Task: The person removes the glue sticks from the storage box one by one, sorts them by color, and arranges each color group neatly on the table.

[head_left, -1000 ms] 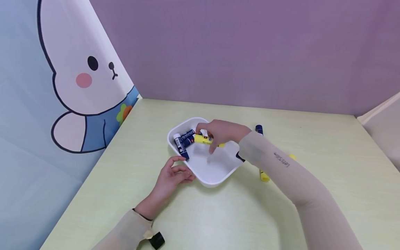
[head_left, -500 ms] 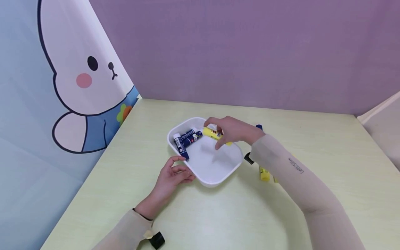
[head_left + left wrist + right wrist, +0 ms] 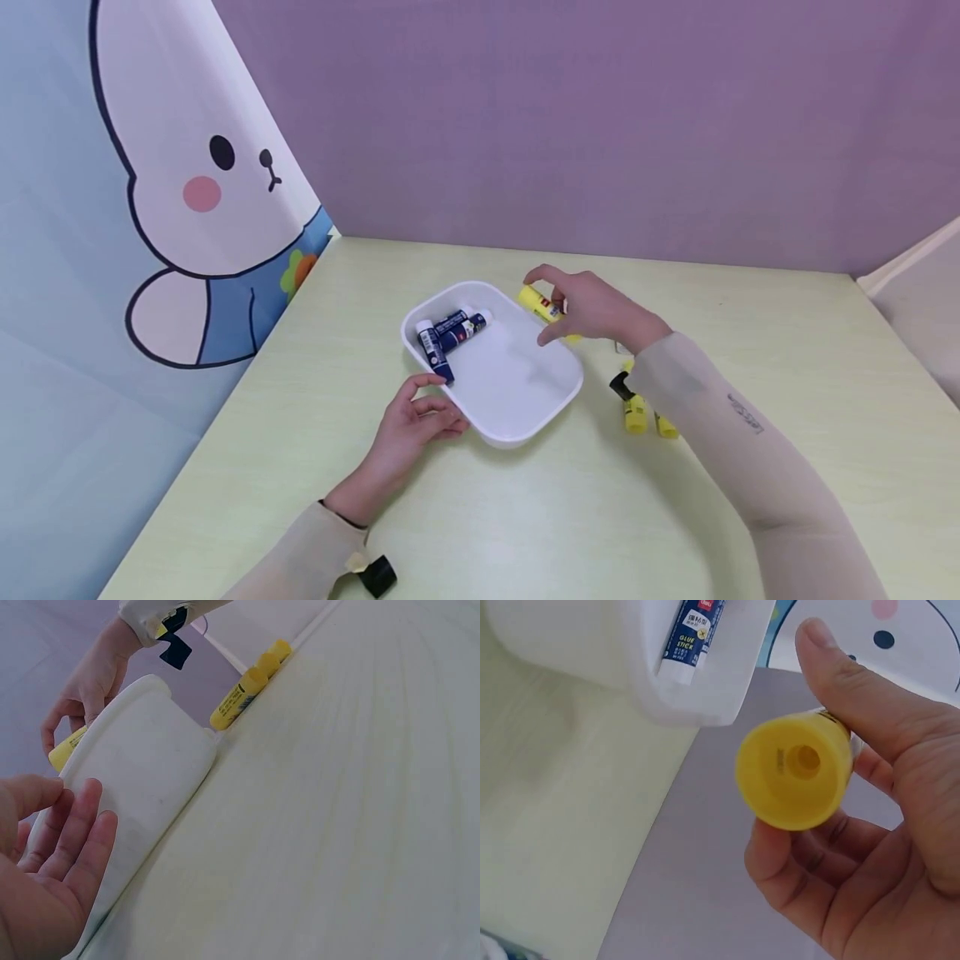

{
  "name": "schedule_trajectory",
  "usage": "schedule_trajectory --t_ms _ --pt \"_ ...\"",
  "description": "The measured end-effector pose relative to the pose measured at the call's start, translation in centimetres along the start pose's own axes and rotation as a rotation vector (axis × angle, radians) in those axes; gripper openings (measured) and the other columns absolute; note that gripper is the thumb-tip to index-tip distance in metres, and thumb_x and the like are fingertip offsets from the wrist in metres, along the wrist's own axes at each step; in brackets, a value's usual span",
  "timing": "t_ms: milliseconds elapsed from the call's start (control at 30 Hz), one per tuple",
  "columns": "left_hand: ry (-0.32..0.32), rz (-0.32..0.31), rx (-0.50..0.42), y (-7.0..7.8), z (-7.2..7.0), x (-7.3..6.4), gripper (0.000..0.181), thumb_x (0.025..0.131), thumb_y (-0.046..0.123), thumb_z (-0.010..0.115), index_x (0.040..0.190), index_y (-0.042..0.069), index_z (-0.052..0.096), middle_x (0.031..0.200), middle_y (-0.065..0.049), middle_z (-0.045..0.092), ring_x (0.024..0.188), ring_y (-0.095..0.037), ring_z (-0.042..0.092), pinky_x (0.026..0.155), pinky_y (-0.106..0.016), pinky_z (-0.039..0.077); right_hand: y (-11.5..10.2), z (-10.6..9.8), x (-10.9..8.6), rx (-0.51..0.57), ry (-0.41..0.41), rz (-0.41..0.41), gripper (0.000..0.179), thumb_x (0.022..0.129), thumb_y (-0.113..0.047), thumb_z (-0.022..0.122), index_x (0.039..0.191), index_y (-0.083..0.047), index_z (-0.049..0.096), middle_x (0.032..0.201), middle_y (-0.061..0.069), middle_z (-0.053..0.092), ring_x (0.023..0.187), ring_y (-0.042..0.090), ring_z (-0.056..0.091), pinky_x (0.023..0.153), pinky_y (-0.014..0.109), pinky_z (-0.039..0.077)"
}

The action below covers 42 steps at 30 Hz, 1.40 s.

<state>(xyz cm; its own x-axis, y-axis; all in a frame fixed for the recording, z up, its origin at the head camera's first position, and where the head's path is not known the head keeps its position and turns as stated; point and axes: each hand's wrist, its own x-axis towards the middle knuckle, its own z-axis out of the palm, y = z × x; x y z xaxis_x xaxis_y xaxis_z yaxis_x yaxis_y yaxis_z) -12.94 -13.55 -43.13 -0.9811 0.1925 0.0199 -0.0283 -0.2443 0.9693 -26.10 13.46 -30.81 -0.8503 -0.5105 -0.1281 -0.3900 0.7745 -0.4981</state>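
Observation:
A white plastic bin point(image 3: 517, 400) stands mid-table, with several navy glue sticks point(image 3: 435, 352) lying at its left end. My left hand point(image 3: 408, 429) holds the bin's near-left rim, one digit on the edge and the others loosely bent by the outer wall. Just beyond the bin's right rim, my right hand point(image 3: 600, 308) pinches a yellow glue stick point(image 3: 538, 303) between thumb and fingers. In the right wrist view, the hollow round end of that yellow stick point(image 3: 791, 771) faces the camera. "GLUE STICK" is legible on a navy one point(image 3: 690, 634) in the bin.
Right of the bin, yellow glue sticks point(image 3: 634, 415) lie on the pale table, partly covered by the right sleeve point(image 3: 720, 417). The left wrist view has several yellow sticks point(image 3: 238, 697) beyond the bin. A purple backdrop point(image 3: 585, 125) borders the back, a rabbit-print sheet point(image 3: 202, 233) the left.
My right hand has moved right and away with the yellow glue stick, from over the bin to past its right rim. More of the navy sticks shows. My left hand has stayed put.

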Motion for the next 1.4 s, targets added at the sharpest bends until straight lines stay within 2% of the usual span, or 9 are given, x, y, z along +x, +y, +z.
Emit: schedule_trajectory --t_ms 200,433,567,967,1400 --pt "0.009 -0.012 0.004 0.0 0.0 0.0 0.05 0.091 -0.018 0.053 0.136 -0.01 0.031 0.088 -0.004 0.069 0.079 -0.018 0.072 0.079 -0.038 0.063 1.4 -0.3 -1.0 0.009 0.055 0.035 0.085 0.076 -0.03 0.089 0.145 -0.026 0.04 0.109 0.013 0.06 0.091 0.028 0.059 0.078 0.04 0.053" --pt "0.011 -0.012 0.004 -0.1 0.0 0.0 0.05 0.092 -0.018 0.054 0.136 -0.01 0.032 0.088 -0.003 0.069 0.079 -0.018 0.072 0.079 -0.038 0.062 3.3 -0.3 -2.3 0.043 0.156 0.031 0.086 0.075 -0.028 0.089 0.145 -0.02 0.04 0.102 0.011 0.059 0.078 0.026 0.057 0.072 0.037 0.051" --pt "0.006 -0.007 -0.002 0.0 0.0 0.0 0.05 0.092 -0.018 0.054 0.135 -0.01 0.031 0.088 -0.003 0.069 0.079 -0.018 0.072 0.078 -0.038 0.063 4.0 0.0 -2.9 0.066 0.178 0.063 0.087 0.075 -0.028 0.089 0.145 -0.018 0.038 0.102 0.012 0.057 0.081 0.027 0.056 0.069 0.036 0.052" --pt "-0.002 -0.006 -0.004 -0.2 -0.1 0.1 0.05 0.092 -0.016 0.054 0.135 -0.01 0.031 0.089 -0.003 0.069 0.08 -0.018 0.072 0.079 -0.038 0.063 6.3 0.0 -5.1 0.102 0.241 0.224 0.098 0.074 -0.037 0.089 0.148 -0.015 0.028 0.112 0.017 0.054 0.095 0.033 0.054 0.076 0.039 0.052" --pt "0.006 -0.007 -0.009 0.0 0.0 0.1 0.049 0.092 -0.017 0.055 0.134 -0.009 0.032 0.088 -0.004 0.069 0.079 -0.018 0.072 0.079 -0.039 0.063 8.9 0.2 -7.3 0.089 0.267 0.31 0.098 0.078 -0.043 0.085 0.147 -0.012 0.023 0.116 0.023 0.054 0.096 0.035 0.052 0.079 0.041 0.049"
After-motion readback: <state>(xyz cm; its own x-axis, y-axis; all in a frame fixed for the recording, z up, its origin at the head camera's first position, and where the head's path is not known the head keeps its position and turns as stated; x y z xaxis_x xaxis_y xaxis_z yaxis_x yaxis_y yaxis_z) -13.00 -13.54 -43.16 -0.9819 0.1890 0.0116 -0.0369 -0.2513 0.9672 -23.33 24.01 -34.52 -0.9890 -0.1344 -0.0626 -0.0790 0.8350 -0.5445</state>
